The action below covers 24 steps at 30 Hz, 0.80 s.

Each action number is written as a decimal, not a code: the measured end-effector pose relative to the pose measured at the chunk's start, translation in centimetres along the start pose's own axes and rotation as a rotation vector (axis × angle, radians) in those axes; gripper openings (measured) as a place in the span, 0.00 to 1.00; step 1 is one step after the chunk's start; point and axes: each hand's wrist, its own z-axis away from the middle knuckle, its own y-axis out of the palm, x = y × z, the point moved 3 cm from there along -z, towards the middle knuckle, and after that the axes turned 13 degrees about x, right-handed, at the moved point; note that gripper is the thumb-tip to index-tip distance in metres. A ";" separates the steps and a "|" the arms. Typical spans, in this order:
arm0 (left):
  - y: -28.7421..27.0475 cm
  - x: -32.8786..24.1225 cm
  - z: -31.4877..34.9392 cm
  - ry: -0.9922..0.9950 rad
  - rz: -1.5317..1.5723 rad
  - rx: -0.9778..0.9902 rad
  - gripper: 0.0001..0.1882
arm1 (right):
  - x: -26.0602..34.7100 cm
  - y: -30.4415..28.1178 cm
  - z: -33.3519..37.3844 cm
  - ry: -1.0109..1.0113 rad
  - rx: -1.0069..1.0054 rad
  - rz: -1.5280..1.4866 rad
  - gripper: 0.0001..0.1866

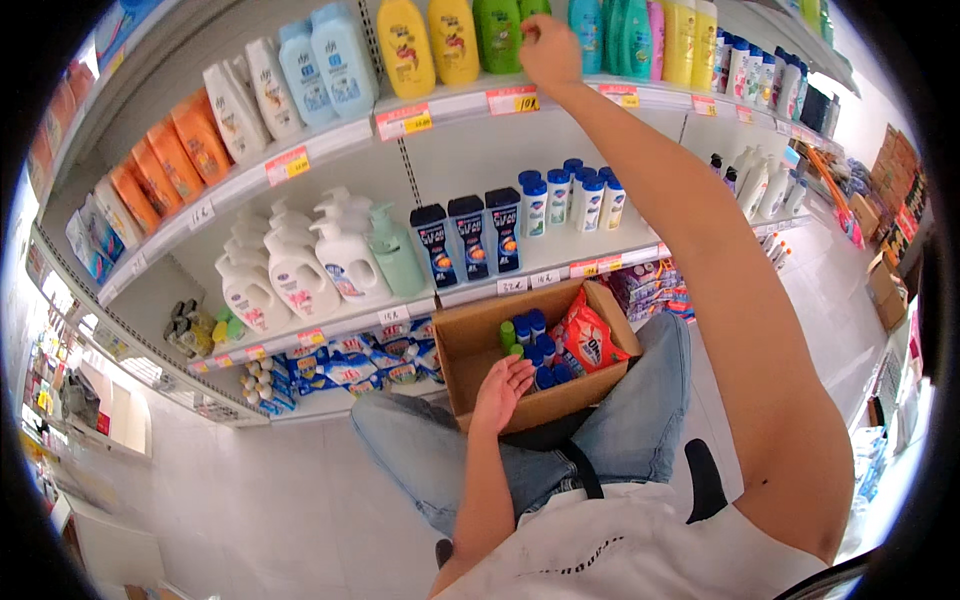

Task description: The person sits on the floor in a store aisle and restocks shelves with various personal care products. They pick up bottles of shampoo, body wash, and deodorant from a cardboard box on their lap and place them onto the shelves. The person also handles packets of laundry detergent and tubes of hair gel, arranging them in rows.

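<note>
My right hand (552,52) reaches up to the top shelf, its bent fingers closed at the side of a green bottle (497,35). Part of another green bottle (534,8) shows behind the fingers. Low down, my left hand (500,388) is open, palm up and holding nothing, at the near left side of an open cardboard box (463,352). Inside the box are several blue-capped bottles (545,348), a green-topped bottle (507,334) and a red packet (588,335). The box rests between my bent legs, against the shelf unit.
Yellow bottles (405,48) flank the green ones on the left, teal bottles (628,38) on the right. The middle shelf (560,250) bears dark blue bottles (468,237), white blue-capped bottles (560,197) and white pump bottles (350,255). Blue-and-white packets (350,365) lie on the bottom shelf.
</note>
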 end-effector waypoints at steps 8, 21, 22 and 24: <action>-0.6 -0.5 0.1 0.104 0.058 -0.134 0.16 | 4.2 -0.1 25.2 0.032 0.307 -0.508 0.05; -2.2 -2.5 1.8 0.245 -0.026 -0.454 0.08 | 5.3 2.6 49.9 0.213 1.091 -0.271 0.21; -2.2 -2.3 1.8 0.237 -0.037 -0.450 0.09 | 5.3 2.8 49.7 0.236 1.113 -0.243 0.21; -2.3 -2.7 1.5 0.224 -0.080 -0.430 0.09 | 5.5 3.9 49.2 0.281 1.249 -0.119 0.20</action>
